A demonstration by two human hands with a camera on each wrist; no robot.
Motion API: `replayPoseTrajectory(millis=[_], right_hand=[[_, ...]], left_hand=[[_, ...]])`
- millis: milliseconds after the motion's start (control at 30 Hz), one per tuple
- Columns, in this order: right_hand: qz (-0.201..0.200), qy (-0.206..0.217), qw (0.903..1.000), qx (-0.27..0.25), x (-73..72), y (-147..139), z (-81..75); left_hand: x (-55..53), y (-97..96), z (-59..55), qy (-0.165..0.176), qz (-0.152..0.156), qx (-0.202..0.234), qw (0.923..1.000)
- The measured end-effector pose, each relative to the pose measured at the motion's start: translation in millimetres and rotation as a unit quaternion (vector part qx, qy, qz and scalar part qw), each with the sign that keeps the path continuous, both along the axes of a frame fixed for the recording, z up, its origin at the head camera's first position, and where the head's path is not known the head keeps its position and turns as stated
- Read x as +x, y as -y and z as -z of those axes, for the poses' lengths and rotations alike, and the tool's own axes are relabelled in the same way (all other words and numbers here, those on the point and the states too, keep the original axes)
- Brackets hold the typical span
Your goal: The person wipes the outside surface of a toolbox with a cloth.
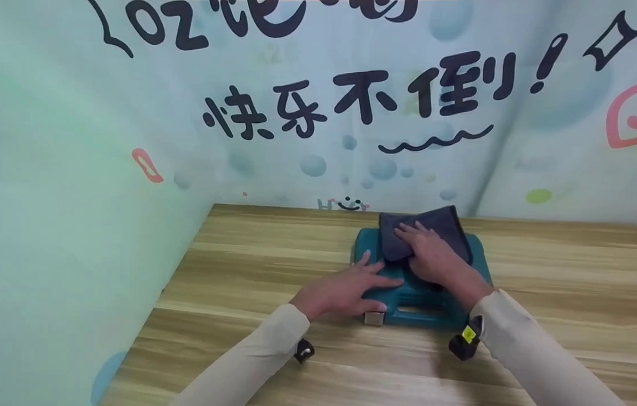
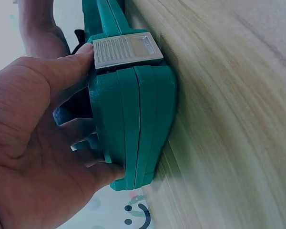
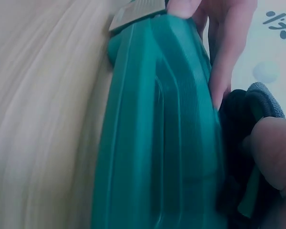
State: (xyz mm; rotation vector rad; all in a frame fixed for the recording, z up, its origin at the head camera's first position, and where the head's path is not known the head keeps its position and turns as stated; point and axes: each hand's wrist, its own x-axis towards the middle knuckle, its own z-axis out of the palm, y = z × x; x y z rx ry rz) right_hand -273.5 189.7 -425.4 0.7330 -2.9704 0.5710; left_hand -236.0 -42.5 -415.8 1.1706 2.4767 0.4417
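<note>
A green hard plastic case (image 1: 375, 296) lies flat on the table, its handle and a metal latch (image 2: 128, 49) toward the person. Spread over the case's left front part is the left hand (image 1: 344, 290). Its thumb touches the case by the latch, and its other fingers reach across the lid and down to the far edge. On top of the lid the right hand (image 1: 437, 256) holds a dark grey cloth (image 1: 445, 223), fingers over it and thumb (image 3: 276, 150) against its folded edge. Part of the cloth is hidden beneath that hand.
The case stands on a wood-grain table (image 1: 251, 254), toward its back edge. A printed fabric backdrop (image 1: 273, 169) rises right behind the table, and a pale curtain (image 1: 59, 225) borders it on the left. Dark wrist cameras sit under both sleeves.
</note>
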Motion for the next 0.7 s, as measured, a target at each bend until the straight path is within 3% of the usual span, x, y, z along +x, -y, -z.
replayPoseTrajectory(millis=[133,500,700], right_hand=[[-0.005,0.009,0.9999,0.007,-3.5,8,-1.9],[-0.029,-0.021,0.9994,0.001,-12.6,19,0.8],[-0.023,-0.024,0.9995,-0.001,-13.4,22,2.3]], left_hand=[[-1.8,1.1,2.0,-0.001,0.005,0.001,1.0000],[-7.7,5.0,3.0,0.011,0.024,0.007,0.9996],[-10.3,10.4,10.4,0.023,0.015,0.058,0.9979]])
